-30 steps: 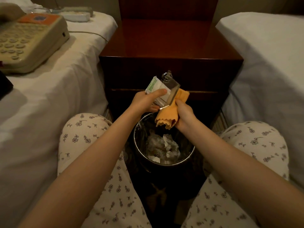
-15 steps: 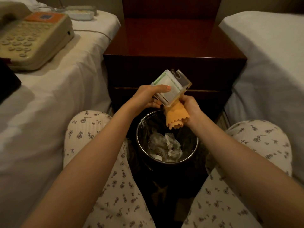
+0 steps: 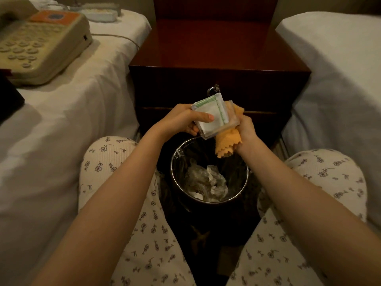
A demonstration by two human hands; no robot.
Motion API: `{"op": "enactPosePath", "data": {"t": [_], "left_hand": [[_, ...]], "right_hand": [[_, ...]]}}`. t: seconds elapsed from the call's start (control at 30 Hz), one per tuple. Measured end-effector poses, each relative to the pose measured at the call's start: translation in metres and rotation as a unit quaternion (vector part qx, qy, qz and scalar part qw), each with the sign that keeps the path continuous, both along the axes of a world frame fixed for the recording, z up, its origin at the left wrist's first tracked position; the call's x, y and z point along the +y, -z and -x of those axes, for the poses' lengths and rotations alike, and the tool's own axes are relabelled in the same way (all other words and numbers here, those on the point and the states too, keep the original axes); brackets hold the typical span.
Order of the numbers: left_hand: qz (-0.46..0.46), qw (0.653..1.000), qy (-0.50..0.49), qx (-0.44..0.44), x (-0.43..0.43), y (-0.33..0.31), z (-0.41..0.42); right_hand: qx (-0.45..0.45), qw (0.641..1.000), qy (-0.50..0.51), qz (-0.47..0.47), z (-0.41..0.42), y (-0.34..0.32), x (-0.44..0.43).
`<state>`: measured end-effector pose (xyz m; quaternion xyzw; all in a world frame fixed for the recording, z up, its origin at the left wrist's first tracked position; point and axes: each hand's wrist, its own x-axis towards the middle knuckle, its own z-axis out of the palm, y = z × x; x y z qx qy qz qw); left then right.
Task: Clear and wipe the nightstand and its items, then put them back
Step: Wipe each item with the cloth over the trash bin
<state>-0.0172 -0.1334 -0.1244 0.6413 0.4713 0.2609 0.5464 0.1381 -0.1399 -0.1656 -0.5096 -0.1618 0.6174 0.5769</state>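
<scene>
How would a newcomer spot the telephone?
Look to the white bed left of the dark wooden nightstand. The telephone lies on that bed's sheet, near the picture's upper left corner. Unlike the slim pale devices behind it, it is bulky and beige, with round keys and an orange panel.

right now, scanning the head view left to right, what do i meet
telephone → left hand → clear holder → right hand, gripping the orange cloth → right-hand bed
</scene>
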Motion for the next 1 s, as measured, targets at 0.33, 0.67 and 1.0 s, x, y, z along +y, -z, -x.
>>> {"op": "enactPosePath", "data": {"t": [0.33, 0.67, 1.0], "left_hand": [[-0.034, 0.987, -0.138, 0.081, 0.002, 0.014, -0.006], [-0.128, 0.961, -0.199, 0.144, -0.005, 0.021, -0.01], [-0.079, 0.986, -0.106, 0.103, 0.0, 0.015, -0.009]], "right_hand": [[-0.25, 0.966, 0.062, -0.033, 0.002, 0.004, -0.004], [-0.042, 0.996, 0.024, 0.079, 0.016, 0.01, -0.012], [0.067, 0.987, -0.125, 0.08, 0.018, -0.001, -0.02]]}}
